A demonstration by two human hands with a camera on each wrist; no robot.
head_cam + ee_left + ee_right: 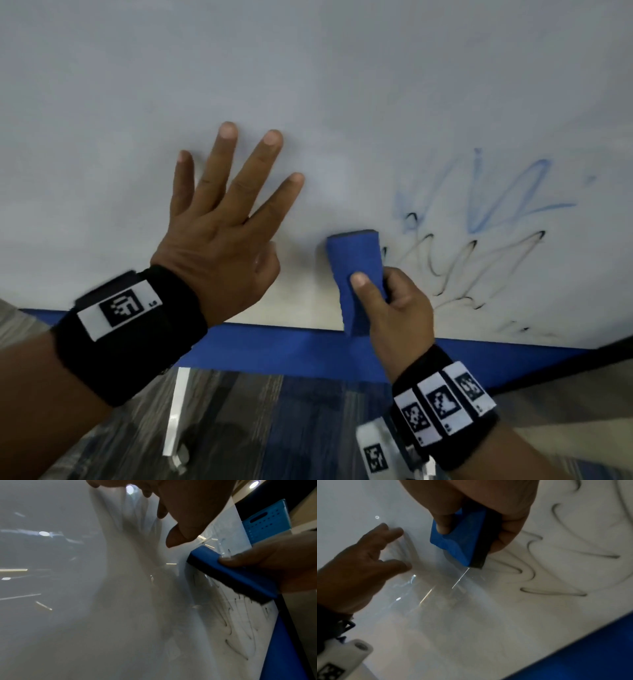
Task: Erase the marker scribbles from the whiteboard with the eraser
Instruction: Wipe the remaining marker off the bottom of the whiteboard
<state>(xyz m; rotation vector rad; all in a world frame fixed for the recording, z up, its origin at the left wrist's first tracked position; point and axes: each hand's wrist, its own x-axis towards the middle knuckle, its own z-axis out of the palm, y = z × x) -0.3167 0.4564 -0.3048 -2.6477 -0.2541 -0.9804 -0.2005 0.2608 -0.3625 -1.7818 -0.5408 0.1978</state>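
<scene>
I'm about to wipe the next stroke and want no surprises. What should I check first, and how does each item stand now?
1. Right hand grips the eraser: ok.
2. Dark felt side faces the whiteboard: ok in the right wrist view.
3. Felt pressed flat on the board: cannot tell.
4. Left hand spread on the board, left of the eraser and clear of a rightward stroke: ok.
5. Black scribbles and blue scribbles remain, right of the eraser: not ok, wipe there.

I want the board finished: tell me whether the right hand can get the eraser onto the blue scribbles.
Probably yes: the right hand grips the eraser just beside the blue scribbles, bare whiteboard between.
</scene>
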